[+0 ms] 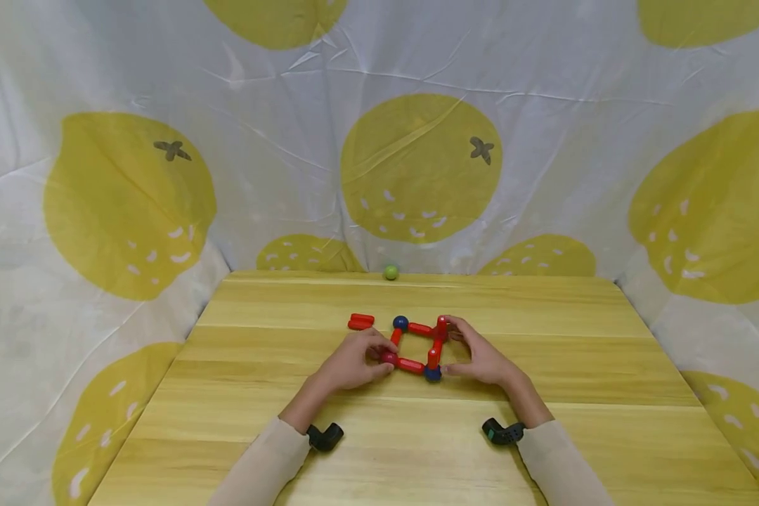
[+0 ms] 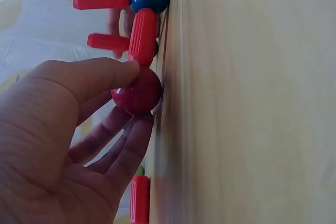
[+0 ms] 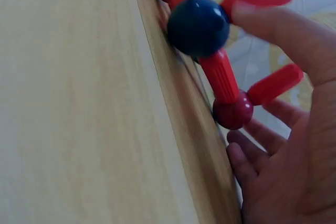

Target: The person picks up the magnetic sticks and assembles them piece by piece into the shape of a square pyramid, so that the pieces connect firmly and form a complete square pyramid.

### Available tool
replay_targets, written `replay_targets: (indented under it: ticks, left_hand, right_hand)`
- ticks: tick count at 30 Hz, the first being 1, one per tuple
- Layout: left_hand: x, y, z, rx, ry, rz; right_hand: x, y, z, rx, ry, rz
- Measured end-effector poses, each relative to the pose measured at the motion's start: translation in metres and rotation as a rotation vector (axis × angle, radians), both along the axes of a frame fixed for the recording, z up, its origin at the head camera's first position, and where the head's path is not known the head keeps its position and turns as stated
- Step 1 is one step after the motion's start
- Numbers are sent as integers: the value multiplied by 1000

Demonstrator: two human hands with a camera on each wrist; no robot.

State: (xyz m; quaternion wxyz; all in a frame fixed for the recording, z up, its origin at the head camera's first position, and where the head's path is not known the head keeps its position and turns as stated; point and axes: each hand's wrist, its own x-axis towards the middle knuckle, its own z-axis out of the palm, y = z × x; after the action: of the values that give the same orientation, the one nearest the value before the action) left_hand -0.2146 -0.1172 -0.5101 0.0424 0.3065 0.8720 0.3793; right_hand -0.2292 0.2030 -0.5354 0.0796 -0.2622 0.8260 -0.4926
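Observation:
Four red rods and balls form a square on the table, with a blue ball (image 1: 400, 322) at its far left corner. My left hand (image 1: 354, 360) pinches the dark red ball (image 2: 137, 92) at the near left corner between thumb and fingers. At the near right corner is another blue ball (image 3: 198, 26), bearing an upright red rod (image 1: 433, 358). A second upright rod (image 3: 275, 84) stands on the dark red ball (image 3: 233, 109) at the far right corner. My right hand (image 1: 482, 357) is around the right side, thumb by the near blue ball, fingers at the far red one.
Two loose red rods (image 1: 361, 321) lie side by side just beyond my left hand. A green ball (image 1: 391, 272) sits at the far edge of the wooden table (image 1: 379, 450), in front of a cloth (image 1: 278, 154) with a yellow fruit print.

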Motion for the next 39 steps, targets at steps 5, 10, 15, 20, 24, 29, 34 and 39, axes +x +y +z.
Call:
replay_targets:
  ticks: [5,10,15,20,24,29,34,39]
  left_hand:
    - [-1,3,1,-8,8,-27]
    - [-4,-5,2,-23,31,-4]
    - [-12,-22,6,-25,134,147]
    - [-17,-35,6,-130,208,238]
    - [-17,-40,4,-207,210,236]
    - [-16,-40,3,-230,199,255]
    - [-16,-38,1,-227,201,298]
    - [-16,-39,2,-232,168,335]
  right_hand:
    - [1,-3,1,82,-19,-30]
    - [0,-6,0,112,-40,-45]
    - [-2,-5,-1,117,-23,-41]
    - [-1,-5,0,131,-21,-44]
    - [0,-6,0,127,-49,-54]
    - [1,-5,0,123,-72,-48]
    - [2,-4,-1,122,-61,-61]
    - [0,-4,-1,121,-55,-56]
